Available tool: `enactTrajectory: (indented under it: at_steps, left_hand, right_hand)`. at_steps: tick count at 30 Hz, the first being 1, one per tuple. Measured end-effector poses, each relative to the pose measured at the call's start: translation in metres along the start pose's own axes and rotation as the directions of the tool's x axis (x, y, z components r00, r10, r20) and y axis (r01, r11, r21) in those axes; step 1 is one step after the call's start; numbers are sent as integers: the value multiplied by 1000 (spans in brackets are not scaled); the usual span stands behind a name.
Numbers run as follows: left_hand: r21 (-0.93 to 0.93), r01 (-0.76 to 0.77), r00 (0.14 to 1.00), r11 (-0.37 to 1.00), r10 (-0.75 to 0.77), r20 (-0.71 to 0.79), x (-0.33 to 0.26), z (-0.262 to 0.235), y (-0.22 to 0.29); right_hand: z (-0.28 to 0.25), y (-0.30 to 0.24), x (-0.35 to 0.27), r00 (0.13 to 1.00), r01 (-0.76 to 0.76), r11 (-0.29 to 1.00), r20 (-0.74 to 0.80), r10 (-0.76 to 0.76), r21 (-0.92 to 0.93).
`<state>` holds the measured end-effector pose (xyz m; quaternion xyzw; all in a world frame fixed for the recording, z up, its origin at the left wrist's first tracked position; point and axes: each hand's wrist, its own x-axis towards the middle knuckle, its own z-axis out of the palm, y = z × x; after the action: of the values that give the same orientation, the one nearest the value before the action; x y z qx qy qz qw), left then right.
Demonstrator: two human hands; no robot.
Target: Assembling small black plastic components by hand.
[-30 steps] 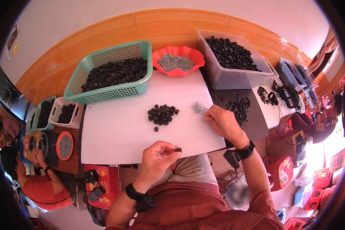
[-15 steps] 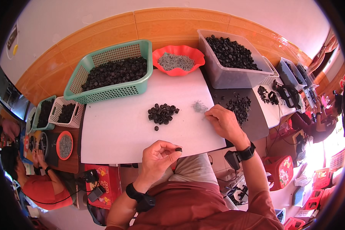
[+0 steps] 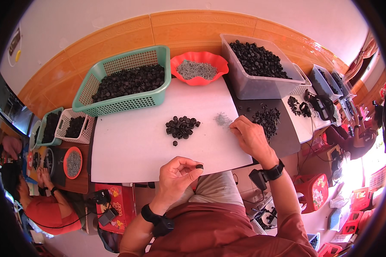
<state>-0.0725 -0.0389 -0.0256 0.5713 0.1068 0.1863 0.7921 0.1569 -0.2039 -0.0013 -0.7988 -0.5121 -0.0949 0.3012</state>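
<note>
My left hand (image 3: 174,180) is closed near the front edge of the white work sheet (image 3: 128,145), pinching a small round black knob (image 3: 199,166) between thumb and forefinger. My right hand (image 3: 252,136) is closed too, its fingertips pressed together at the right edge of a little pile of thin grey screws (image 3: 222,119). Whatever lies between those fingertips is too small to make out. Between and beyond my hands sits a heap of black knobs (image 3: 182,127), with one loose knob (image 3: 175,143) just in front of it.
At the back stand a green basket (image 3: 120,103) of black parts, a red scalloped bowl (image 3: 199,80) of grey screws and a clear plastic bin (image 3: 261,88) of black parts. More black pieces (image 3: 266,121) lie on the dark mat, right. People work at both sides.
My right hand has shifted only slightly at the edge of the screw pile. My left hand stays in place with the knob.
</note>
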Motion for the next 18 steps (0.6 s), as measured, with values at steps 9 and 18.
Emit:
enactTrajectory:
  at_steps: [9,18]
  left_hand:
    - [16,11,1000,1000,-11,3,-1,-1,0]
    - [30,4,1000,1000,-5,20,-1,-2,-1]
  right_hand:
    - [0,0,-2,999,-39,999,29,39,-23]
    - [2,2,-5,1000,-18,1000,-4,18,-23]
